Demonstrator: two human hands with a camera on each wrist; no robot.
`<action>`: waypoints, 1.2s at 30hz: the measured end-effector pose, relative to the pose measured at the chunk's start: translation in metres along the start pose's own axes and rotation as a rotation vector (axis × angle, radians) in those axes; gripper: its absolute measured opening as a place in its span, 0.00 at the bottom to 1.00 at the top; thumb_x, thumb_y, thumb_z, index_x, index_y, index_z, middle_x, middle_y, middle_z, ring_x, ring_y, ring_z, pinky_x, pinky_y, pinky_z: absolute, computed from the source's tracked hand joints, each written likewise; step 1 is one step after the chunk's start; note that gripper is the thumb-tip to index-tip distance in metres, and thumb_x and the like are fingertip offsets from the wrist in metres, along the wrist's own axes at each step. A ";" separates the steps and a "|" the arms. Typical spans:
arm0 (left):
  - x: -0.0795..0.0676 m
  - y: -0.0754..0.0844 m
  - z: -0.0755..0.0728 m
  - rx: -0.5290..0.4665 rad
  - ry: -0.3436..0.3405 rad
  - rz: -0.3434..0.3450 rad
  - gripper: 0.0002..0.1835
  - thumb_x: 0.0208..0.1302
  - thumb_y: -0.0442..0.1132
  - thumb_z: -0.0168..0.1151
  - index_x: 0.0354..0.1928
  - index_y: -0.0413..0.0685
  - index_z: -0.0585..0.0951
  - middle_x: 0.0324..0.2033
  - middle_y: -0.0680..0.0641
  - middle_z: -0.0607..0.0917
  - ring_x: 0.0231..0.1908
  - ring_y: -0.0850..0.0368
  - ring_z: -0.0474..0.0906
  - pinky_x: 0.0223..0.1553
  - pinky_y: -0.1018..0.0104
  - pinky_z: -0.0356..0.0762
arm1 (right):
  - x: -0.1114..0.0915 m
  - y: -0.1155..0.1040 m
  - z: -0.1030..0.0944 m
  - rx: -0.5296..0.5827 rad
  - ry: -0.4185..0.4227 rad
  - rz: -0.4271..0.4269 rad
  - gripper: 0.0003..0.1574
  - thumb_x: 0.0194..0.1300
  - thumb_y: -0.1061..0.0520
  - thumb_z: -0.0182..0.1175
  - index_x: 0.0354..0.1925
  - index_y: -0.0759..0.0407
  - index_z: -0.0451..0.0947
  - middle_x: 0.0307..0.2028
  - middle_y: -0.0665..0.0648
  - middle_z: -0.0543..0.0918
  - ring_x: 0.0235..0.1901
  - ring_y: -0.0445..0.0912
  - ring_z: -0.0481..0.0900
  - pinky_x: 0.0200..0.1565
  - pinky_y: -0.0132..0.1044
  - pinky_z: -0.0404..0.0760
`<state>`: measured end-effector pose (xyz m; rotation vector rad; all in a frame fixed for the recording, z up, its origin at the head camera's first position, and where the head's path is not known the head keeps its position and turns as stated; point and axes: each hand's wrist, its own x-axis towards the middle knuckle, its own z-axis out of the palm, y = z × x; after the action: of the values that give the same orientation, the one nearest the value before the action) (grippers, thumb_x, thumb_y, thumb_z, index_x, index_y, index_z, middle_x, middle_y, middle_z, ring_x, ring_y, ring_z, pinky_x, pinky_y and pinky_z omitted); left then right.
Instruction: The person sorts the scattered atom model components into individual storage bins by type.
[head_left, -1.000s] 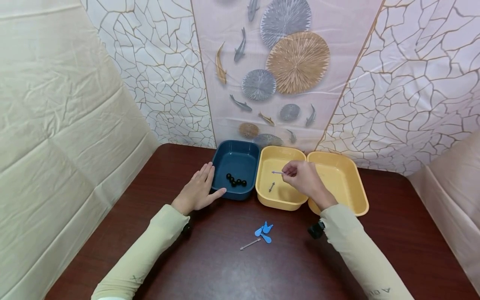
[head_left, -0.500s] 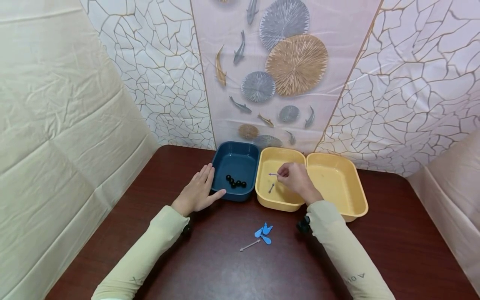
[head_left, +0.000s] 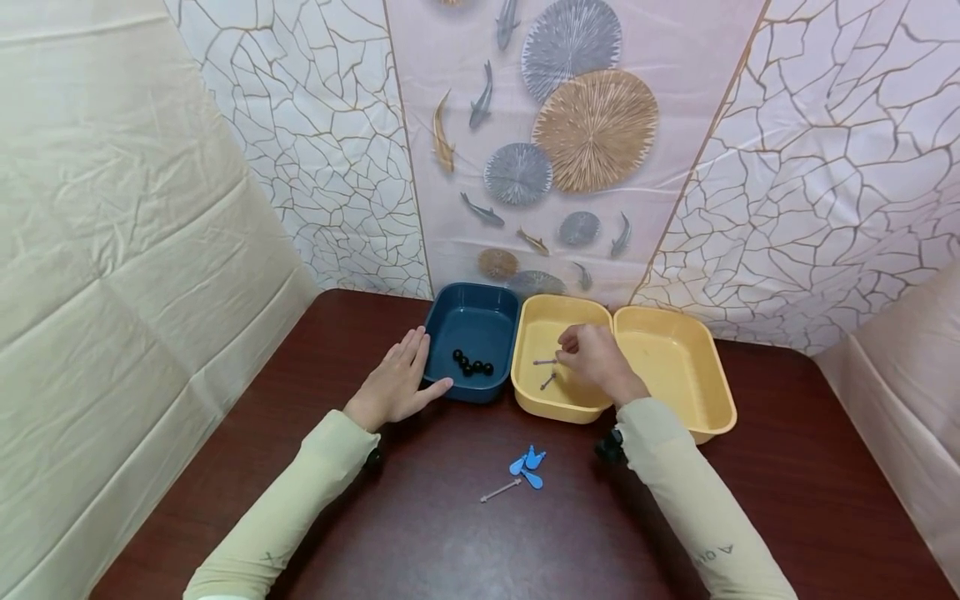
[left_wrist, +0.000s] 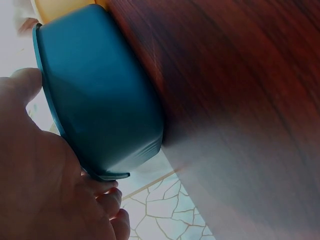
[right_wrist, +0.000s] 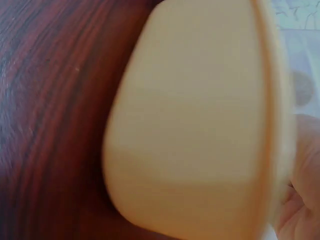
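Note:
My left hand (head_left: 393,382) lies with straight fingers along the left rim of the dark blue bin (head_left: 471,389), its thumb over the front edge. Several black balls (head_left: 477,367) sit in that bin. Over the middle yellow bin (head_left: 558,410) hangs my right hand (head_left: 597,360), fingers loosely bent and nothing seen between them. Just below its fingertips lies a thin purple-grey rod with knobbed ends (head_left: 543,362). A second such rod (head_left: 548,381) lies close to it on the bin floor. In the right wrist view the bin wall (right_wrist: 190,125) hides most of the hand.
Another yellow bin (head_left: 678,367) stands at the right, beside the middle one. On the dark wooden table (head_left: 420,517), in front of the bins, are several blue drop-shaped pieces (head_left: 532,479) and a longer grey rod (head_left: 500,491). Patterned cloth (head_left: 517,175) hangs behind.
My right hand has moved left over the middle bin and let go of the rod, which now lies lower, near the second rod, itself slightly shifted. The left hand has stayed put.

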<state>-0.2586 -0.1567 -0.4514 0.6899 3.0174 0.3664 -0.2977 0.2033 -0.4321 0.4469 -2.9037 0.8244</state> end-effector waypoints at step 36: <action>0.000 -0.002 0.002 0.007 0.010 0.003 0.52 0.78 0.67 0.47 0.83 0.31 0.48 0.84 0.32 0.48 0.84 0.35 0.45 0.83 0.40 0.50 | -0.094 -0.083 -0.037 -0.015 -0.213 -0.538 0.12 0.61 0.61 0.77 0.44 0.59 0.89 0.39 0.53 0.91 0.37 0.44 0.89 0.42 0.36 0.90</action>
<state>-0.2596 -0.1576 -0.4539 0.6954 3.0284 0.3609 -0.1826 0.1791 -0.3744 1.3073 -2.7335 0.6971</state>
